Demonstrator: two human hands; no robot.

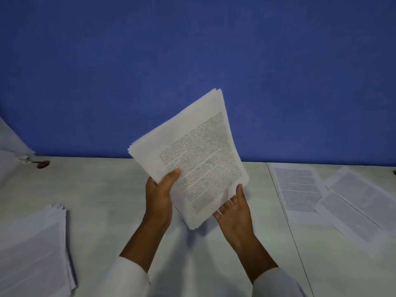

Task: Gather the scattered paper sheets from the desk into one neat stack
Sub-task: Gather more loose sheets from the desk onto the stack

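A bundle of printed paper sheets (192, 155) is held tilted in the air above the middle of the desk (107, 189). My left hand (159, 196) grips its lower left edge, thumb on the front. My right hand (234, 211) supports the lower right corner from beneath, palm up, fingers under the sheets and thumb beside the edge. Three loose printed sheets (297, 187) (364, 189) (347, 217) lie overlapping on the desk at the right. A thick stack of paper (34, 249) lies at the near left.
A blue partition wall (192, 61) rises behind the desk. More white paper (10, 138) leans at the far left, beside a small brown object (43, 163). A seam (287, 215) between two desk tops runs just left of the loose sheets.
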